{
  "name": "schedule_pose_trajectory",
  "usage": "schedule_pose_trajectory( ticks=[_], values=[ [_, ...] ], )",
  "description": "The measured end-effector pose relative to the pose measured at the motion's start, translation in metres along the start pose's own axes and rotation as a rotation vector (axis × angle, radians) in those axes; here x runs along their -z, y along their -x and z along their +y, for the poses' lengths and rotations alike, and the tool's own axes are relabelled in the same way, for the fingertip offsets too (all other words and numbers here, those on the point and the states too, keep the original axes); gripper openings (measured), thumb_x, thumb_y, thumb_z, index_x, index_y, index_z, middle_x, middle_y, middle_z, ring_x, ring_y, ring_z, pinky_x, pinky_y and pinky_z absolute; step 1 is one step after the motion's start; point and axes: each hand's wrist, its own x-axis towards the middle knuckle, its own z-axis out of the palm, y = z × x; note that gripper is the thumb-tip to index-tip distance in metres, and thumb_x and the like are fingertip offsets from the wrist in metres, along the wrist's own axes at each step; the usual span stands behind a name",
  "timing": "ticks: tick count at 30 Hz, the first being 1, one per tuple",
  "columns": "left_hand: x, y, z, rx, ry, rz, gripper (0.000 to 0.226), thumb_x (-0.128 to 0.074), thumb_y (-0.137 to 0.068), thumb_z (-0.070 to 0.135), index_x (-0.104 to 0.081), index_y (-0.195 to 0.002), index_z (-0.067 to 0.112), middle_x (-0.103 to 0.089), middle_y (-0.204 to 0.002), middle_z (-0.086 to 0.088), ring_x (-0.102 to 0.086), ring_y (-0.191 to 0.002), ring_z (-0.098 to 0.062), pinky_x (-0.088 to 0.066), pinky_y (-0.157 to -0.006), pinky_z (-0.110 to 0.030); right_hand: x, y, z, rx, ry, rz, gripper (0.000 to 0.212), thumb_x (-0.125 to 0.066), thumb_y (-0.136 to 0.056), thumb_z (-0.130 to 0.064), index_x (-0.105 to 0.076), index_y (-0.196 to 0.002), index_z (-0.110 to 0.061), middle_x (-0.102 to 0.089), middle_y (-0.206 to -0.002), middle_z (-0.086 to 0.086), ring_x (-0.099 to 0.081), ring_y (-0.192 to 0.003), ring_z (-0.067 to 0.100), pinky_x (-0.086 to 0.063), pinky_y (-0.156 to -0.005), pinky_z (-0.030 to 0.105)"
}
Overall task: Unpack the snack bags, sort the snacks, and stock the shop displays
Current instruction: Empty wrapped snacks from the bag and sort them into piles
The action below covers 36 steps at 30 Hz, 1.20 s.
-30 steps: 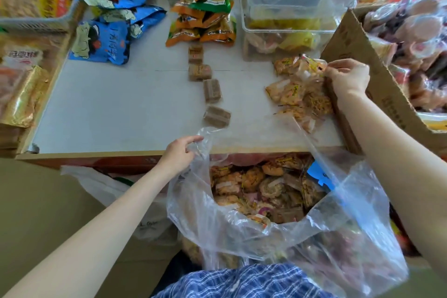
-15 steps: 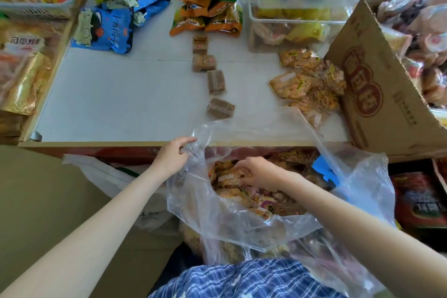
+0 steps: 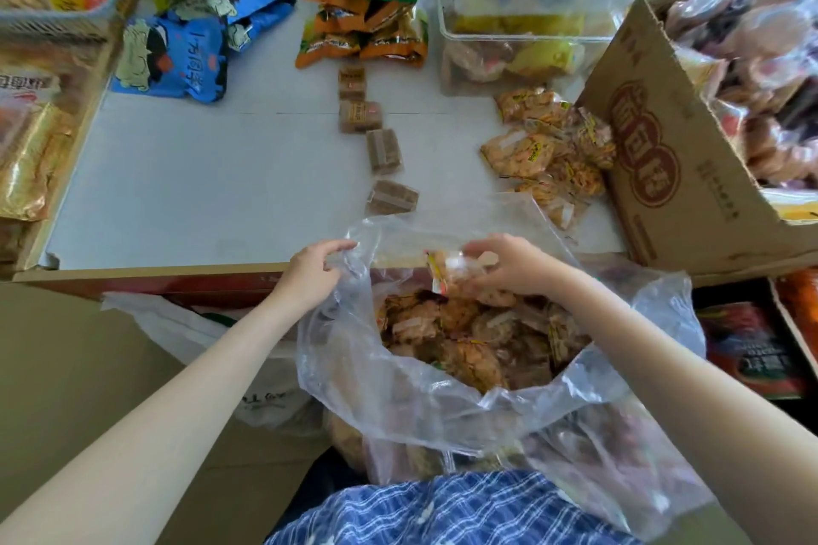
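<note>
My left hand (image 3: 310, 274) pinches the rim of the clear plastic bag (image 3: 398, 394) at the white table (image 3: 212, 190) edge, while my right hand (image 3: 509, 266) curls around a small snack packet (image 3: 447, 272) just above the bag's mouth.

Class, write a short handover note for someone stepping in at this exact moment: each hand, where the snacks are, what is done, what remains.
Left hand grips the rim of the clear plastic bag, holding it open.
Right hand holds a small snack packet just above the bag's mouth.
Done: a pile of matching orange packets lies on the white table beside the cardboard box; four brown packets sit in a row mid-table.
Left: the bag holds many more packets; likely add this one to the pile, then empty the bag and stock the displays.
</note>
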Motion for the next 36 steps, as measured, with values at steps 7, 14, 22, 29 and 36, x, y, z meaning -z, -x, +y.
schedule_pose_trajectory(
  ticks=[7,14,22,29,36],
  values=[
    [-0.002,-0.001,0.016,-0.016,0.000,-0.018,0.050,-0.040,-0.090,-0.006,-0.055,-0.130,0.020,-0.059,-0.114,-0.029,-0.029,-0.042,-0.012,-0.027,-0.038,-0.013,0.122,-0.014,0.025,-0.204,0.075,0.670,0.061,-0.065,-0.084,-0.018,-0.040,-0.141,-0.016,-0.043,-0.134,0.019,-0.045,-0.122,0.035,-0.035,-0.101,0.034],
    [-0.002,0.007,0.002,-0.010,0.004,-0.016,0.051,-0.040,-0.089,-0.007,-0.054,-0.130,0.019,-0.059,-0.114,-0.029,-0.032,-0.044,-0.014,-0.028,-0.037,-0.011,0.069,-0.017,0.018,-0.163,0.094,0.584,0.042,-0.057,-0.089,-0.013,-0.049,-0.130,-0.006,-0.047,-0.128,0.017,-0.052,-0.112,0.031,-0.043,-0.094,0.037],
    [0.005,0.017,-0.010,0.038,-0.002,-0.005,0.052,-0.038,-0.087,-0.010,-0.056,-0.129,0.015,-0.050,-0.126,-0.034,-0.036,-0.031,-0.003,-0.028,-0.036,-0.010,-0.099,-0.034,0.012,0.068,0.314,-0.296,0.058,-0.057,-0.089,-0.013,-0.037,-0.143,-0.023,-0.036,-0.144,0.012,-0.047,-0.123,0.029,-0.045,-0.096,0.036],
    [0.006,0.013,-0.008,0.034,-0.054,-0.017,0.051,-0.038,-0.089,-0.008,-0.054,-0.130,0.017,-0.048,-0.128,-0.034,-0.029,-0.038,-0.007,-0.027,-0.036,-0.010,-0.142,-0.048,0.021,0.036,0.293,0.024,0.030,-0.045,-0.092,-0.002,-0.062,-0.115,-0.006,-0.052,-0.127,0.014,-0.054,-0.111,0.032,-0.044,-0.087,0.032],
    [0.000,-0.013,-0.011,0.012,-0.025,-0.039,0.051,-0.039,-0.089,-0.007,-0.055,-0.129,0.020,-0.060,-0.088,-0.002,-0.035,-0.046,-0.014,-0.028,-0.038,-0.013,0.010,-0.001,-0.002,0.175,0.029,0.578,0.012,-0.067,-0.083,-0.005,-0.074,-0.093,-0.005,-0.072,-0.087,0.005,-0.062,-0.070,0.012,-0.041,-0.068,0.011]
  ],
)
